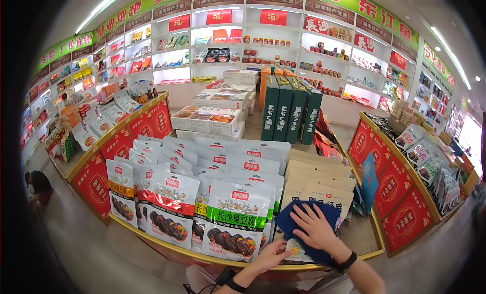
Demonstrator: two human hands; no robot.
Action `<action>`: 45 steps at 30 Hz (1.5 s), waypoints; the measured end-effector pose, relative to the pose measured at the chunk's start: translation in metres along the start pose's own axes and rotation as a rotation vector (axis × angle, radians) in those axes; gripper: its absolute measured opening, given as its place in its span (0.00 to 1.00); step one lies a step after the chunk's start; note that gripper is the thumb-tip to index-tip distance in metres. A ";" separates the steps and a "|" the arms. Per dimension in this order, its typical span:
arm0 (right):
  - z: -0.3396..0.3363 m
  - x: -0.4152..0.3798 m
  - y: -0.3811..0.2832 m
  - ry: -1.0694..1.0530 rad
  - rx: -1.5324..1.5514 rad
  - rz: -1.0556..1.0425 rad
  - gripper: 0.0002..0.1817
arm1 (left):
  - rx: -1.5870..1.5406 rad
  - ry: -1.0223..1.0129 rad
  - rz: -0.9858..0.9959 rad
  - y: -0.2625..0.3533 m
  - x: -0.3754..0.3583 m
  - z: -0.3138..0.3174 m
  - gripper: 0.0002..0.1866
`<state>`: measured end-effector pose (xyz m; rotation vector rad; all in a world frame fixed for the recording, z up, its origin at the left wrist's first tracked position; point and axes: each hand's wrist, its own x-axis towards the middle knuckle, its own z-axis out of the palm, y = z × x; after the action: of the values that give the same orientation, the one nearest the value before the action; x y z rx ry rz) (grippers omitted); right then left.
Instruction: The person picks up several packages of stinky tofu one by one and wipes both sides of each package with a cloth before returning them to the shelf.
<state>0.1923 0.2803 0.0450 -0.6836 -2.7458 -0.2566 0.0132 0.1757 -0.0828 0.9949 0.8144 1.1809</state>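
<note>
1. The right hand (318,228) reaches in from the lower right of the frame, palm down on a dark blue cloth (286,224); its fingers are spread and point to the upper left, with a black band (348,262) round the wrist.
2. The left hand (270,257) comes up from the bottom centre, just below the cloth; its fingers are narrow, pinching the lower left edge of a cream pouch (298,250).
3. That pouch is at the lower right of centre, near the tabletop's (362,233) gold-edged front; cloth and right hand hide much of it.
4. More cream pouches (316,172) stand behind the cloth; a green-banded pouch (235,218) stands upright just left of the hands; a red-banded pouch (169,208) is farther left.
5. Dark green boxes (283,104) stand at upper centre, right of stacked white boxes (207,119); a person (39,186) is low at the left edge.
</note>
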 end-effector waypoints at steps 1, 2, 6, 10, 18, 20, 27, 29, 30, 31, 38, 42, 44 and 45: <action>-0.002 0.006 0.014 -0.030 -0.014 -0.085 0.33 | -0.014 -0.002 0.001 0.002 -0.001 0.002 0.18; -0.007 0.011 0.025 -0.052 0.023 -0.159 0.33 | -0.013 -0.011 -0.069 0.007 -0.001 0.005 0.17; -0.018 0.031 0.059 -0.134 -0.037 -0.351 0.34 | 0.013 -0.014 -0.088 0.004 0.000 0.001 0.14; -0.008 0.028 0.064 0.041 -0.098 -0.038 0.35 | 0.022 -0.038 -0.100 0.003 0.000 0.002 0.07; 0.031 -0.027 0.040 0.161 0.016 0.561 0.39 | 0.129 -0.059 -0.091 0.000 -0.004 0.004 0.07; 0.033 -0.039 0.027 0.151 0.051 0.584 0.39 | 0.203 -0.026 -0.161 0.012 -0.005 0.007 0.07; 0.036 -0.077 -0.035 0.075 0.218 0.627 0.43 | 0.123 -0.026 -0.037 -0.004 -0.002 0.006 0.07; 0.039 -0.083 -0.055 0.042 0.149 0.590 0.44 | 0.098 -0.033 -0.057 -0.001 -0.003 0.008 0.09; 0.040 -0.084 -0.065 0.027 0.094 0.564 0.45 | 0.097 -0.036 -0.057 -0.002 -0.003 0.005 0.09; 0.040 -0.084 -0.074 0.027 0.057 0.540 0.44 | 0.209 -0.039 -0.099 -0.003 -0.002 0.000 0.09; 0.037 -0.054 -0.113 -0.005 0.036 0.414 0.38 | 0.420 0.096 0.041 -0.007 -0.006 -0.003 0.08; 0.040 -0.044 -0.111 0.020 0.084 0.372 0.37 | 0.556 0.172 -0.023 -0.016 -0.003 -0.010 0.07; 0.039 -0.048 -0.104 0.027 0.109 0.361 0.37 | 0.496 0.160 -0.027 -0.012 -0.005 -0.007 0.06; 0.037 -0.049 -0.103 0.029 0.133 0.356 0.37 | 0.503 0.165 -0.030 -0.005 -0.006 -0.004 0.06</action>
<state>0.1752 0.1783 -0.0164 -1.0984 -2.5266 -0.0040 0.0097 0.1705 -0.0893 1.2964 1.2937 1.0626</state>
